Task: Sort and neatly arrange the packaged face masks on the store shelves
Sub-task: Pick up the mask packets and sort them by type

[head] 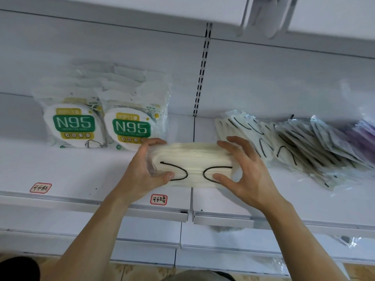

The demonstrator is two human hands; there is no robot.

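Two bare hands hold a stack (192, 165) of cream face masks in clear wrappers, with black ear loops showing on the top one, just above the middle of a white shelf (81, 175), over the seam where two shelf sections meet. The left hand (148, 165) grips the stack's left end, fingers curled over the far edge and the thumb pressing on the near edge beside a loop. The right hand (245, 169) grips the right end, fingers spread and curled over the top far edge, thumb pressed against the near side. Toward the back left of the shelf stand two rows of white N95 packs (101, 126) with green labels, upright and leaning against the back panel, the right row just beside the left hand. On the right half of the shelf, a fanned, slumped row of loose masks (284, 142) in clear wrappers lies overlapping, cream ones with black loops nearest the right hand and purple ones (363, 136) at the far right edge. Two red-bordered handwritten tags (158, 199) sit near the shelf's front edge, one under the left forearm and one further left. A slotted upright (203, 74) runs up the back panel behind the stack. Lower shelves show below, one with wrapped packs at its right end.
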